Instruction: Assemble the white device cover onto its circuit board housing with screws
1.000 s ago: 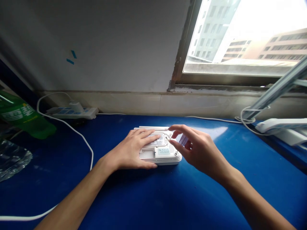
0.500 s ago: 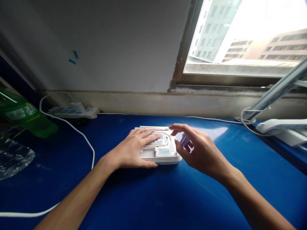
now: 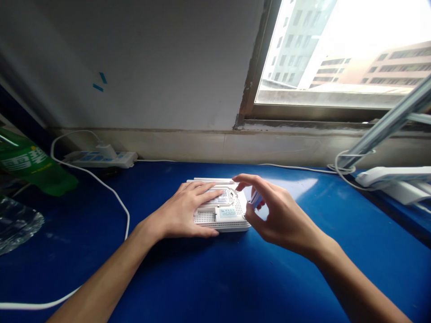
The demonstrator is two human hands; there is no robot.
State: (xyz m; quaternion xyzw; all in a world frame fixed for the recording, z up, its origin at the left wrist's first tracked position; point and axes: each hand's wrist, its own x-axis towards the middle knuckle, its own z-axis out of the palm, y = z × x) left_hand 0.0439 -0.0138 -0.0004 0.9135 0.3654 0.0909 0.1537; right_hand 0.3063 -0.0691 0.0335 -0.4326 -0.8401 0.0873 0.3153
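A white router point(image 3: 228, 212) lies underside up on the blue tabletop, its labels and vent holes showing and a white antenna bar along its far edge. My left hand point(image 3: 183, 210) rests flat over its left part, fingers spread across a label and the thumb along the near edge. At the router's right end is my right hand point(image 3: 281, 213), index finger and thumb curved apart near the corner. Its other fingers are curled round a small pale-purple object point(image 3: 256, 198), mostly hidden, whose kind I cannot make out.
To the left are a green bottle point(image 3: 38, 168), a clear plastic bottle point(image 3: 20, 224) and a white cable point(image 3: 114, 193). A power strip point(image 3: 126, 159) lies against the wall. A metal bar point(image 3: 380, 123) and white devices point(image 3: 392, 177) stand at right, under a window.
My right hand has shifted slightly, and its thumb now covers the router's near right corner. The pale-purple object has turned a little in its fingers. My left hand stays on the router.
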